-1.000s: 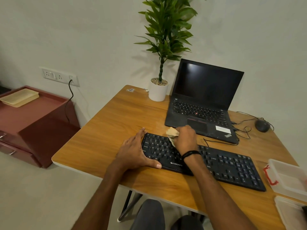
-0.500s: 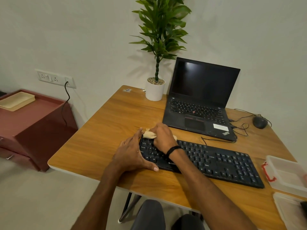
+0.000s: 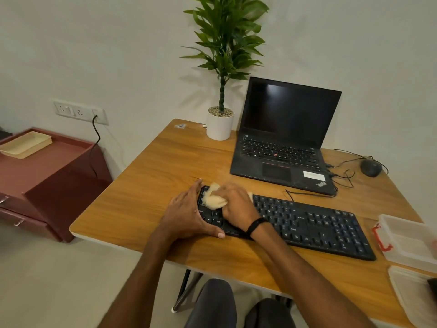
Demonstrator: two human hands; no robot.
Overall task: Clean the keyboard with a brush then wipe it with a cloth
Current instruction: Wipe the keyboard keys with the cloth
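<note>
The right hand (image 3: 236, 207) is gripping a bunched cloth (image 3: 212, 200) on the left end of the keyboard (image 3: 319, 226) lying on the surface (image 3: 153, 185), while the left hand (image 3: 184, 214), fingers straight, is bracing that end.

The right hand (image 3: 235, 207) hides much of the cloth (image 3: 212, 198).

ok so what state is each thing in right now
black laptop: lid open, screen dark
black full-size keyboard: flat on the wooden table, left end under hands
beige cloth: bunched, pressed on the keyboard's left keys
right hand: grips the cloth
left hand: rests against the keyboard's left end
clear plastic box: open
</note>
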